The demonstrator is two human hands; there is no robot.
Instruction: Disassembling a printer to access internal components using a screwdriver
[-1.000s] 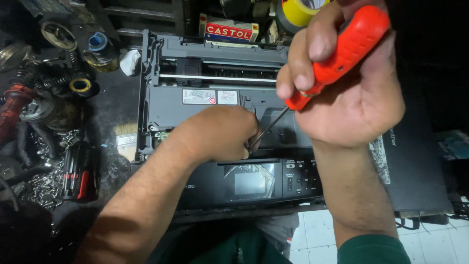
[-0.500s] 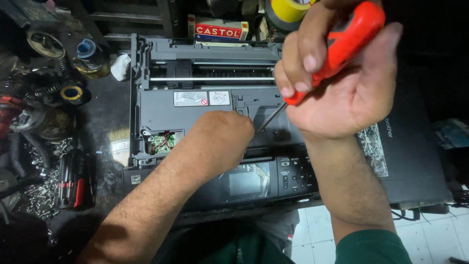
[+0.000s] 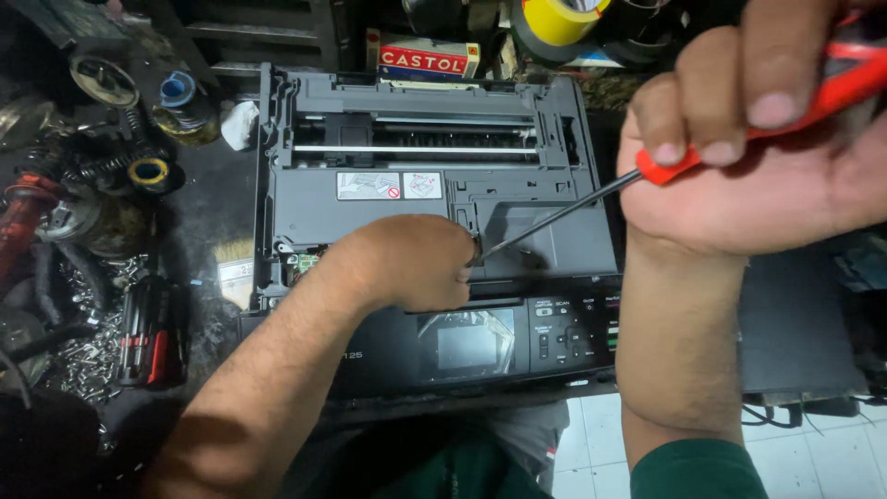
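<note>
An opened black printer [image 3: 370,212] lies on the bench with its inner rails and a front control panel with a small screen [image 3: 467,344] showing. My left hand [image 3: 416,263] rests curled on the printer's middle, fingertips pinching at a spot by a small plastic part. My right hand [image 3: 758,148] grips a screwdriver with a red handle [image 3: 832,88]. Its thin metal shaft [image 3: 554,217] slants down left, and the tip meets the printer right beside my left fingertips.
The bench at left holds metal cans [image 3: 102,83], a blue-capped bottle [image 3: 177,92], springs, loose screws [image 3: 88,360] and a red-black tool [image 3: 152,337]. A red-and-white box [image 3: 423,60] and a yellow tape roll [image 3: 559,18] stand behind the printer. White floor tiles [image 3: 822,453] show below right.
The view has shifted so the printer sits more centred. My right hand has swung further right and up with the screwdriver, its tip staying by my left fingertips.
</note>
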